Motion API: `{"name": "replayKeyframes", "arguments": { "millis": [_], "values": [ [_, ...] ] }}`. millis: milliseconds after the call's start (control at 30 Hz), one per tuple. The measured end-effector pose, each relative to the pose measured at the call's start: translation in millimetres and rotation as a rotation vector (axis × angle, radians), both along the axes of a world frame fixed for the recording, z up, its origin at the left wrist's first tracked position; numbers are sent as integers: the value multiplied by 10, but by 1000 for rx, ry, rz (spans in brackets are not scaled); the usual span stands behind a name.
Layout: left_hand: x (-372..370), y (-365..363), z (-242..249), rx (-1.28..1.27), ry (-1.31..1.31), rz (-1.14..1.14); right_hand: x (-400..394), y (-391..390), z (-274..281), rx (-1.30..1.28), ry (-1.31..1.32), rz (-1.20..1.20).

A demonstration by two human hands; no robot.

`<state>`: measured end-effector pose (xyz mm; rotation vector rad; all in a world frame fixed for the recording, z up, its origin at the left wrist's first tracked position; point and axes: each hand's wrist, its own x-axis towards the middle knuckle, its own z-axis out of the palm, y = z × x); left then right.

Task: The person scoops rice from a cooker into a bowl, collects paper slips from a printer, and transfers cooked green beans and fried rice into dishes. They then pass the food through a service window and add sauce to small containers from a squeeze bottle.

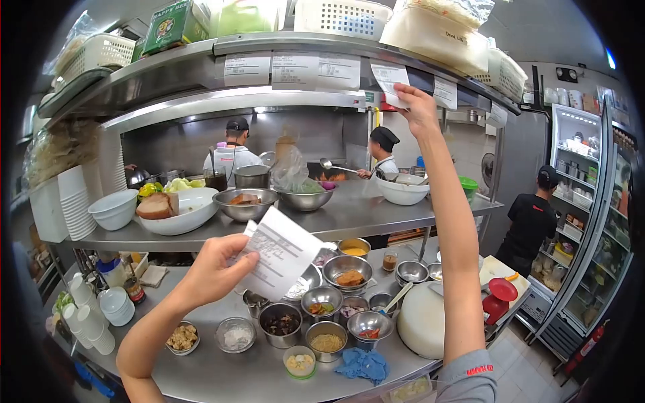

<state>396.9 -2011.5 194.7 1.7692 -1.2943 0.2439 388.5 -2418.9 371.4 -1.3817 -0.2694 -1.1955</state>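
My left hand [216,272] pinches a printed order slip [279,258] between thumb and fingers, above the lower steel counter. Raised to the overhead rail, my right hand [418,107] grips the edge of another order slip [388,79]. Several more slips [295,70] hang in a row along that rail, to the left of my right hand, and one hanging slip [445,93] is just to its right. Below the left hand stand metal bowls of ingredients, among them a bowl of dark pieces [281,324] and a bowl with fried food [348,274].
A middle shelf [302,225] carries large bowls and stacked white containers [75,201]. Baskets [342,17] sit on the top shelf. A blue cloth [363,365] and a white round-topped container [422,319] are on the lower counter. Two people work beyond the shelf; another stands by the fridge [578,174].
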Motion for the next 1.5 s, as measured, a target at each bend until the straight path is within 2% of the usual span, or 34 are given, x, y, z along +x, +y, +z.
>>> {"name": "replayKeyframes", "arguments": {
  "millis": [167, 300, 400, 433, 533, 600, 633, 767, 967, 1100, 1233, 1367, 1500],
  "values": [
    [81, 217, -127, -6, 32, 39, -182, -339, 117, 115, -95, -78],
    [34, 240, -108, 18, 55, 29, -163, -469, 308, 116, -177, -27],
    [24, 197, -69, -26, 58, 20, -148, -222, 146, -249, -280, -1068],
    [35, 196, -41, -9, 48, 31, -263, 89, 59, -233, -181, -1113],
    [50, 101, 62, -39, -8, 24, -28, 218, 106, -596, 11, -130],
    [73, 2, 148, -28, -7, -10, 21, 675, 97, -416, 186, 43],
    [67, -60, 182, -37, 8, -24, 90, 786, 105, -364, 141, 98],
    [70, -112, 176, -57, 9, -55, 207, 688, 135, -246, 159, 140],
    [140, 152, 73, -33, 55, -1, 84, 274, 4, -17, -75, 227],
    [121, 198, 82, -35, 114, 6, 123, 253, 181, 10, -130, 196],
    [112, 284, 66, -51, 118, 43, 53, 368, 118, -53, -104, 171],
    [124, 461, 75, -28, 93, 98, -112, 411, -52, -67, -45, 296],
    [107, 520, 145, -57, 135, 116, -98, 305, 204, -92, -50, 141]
  ]
}}
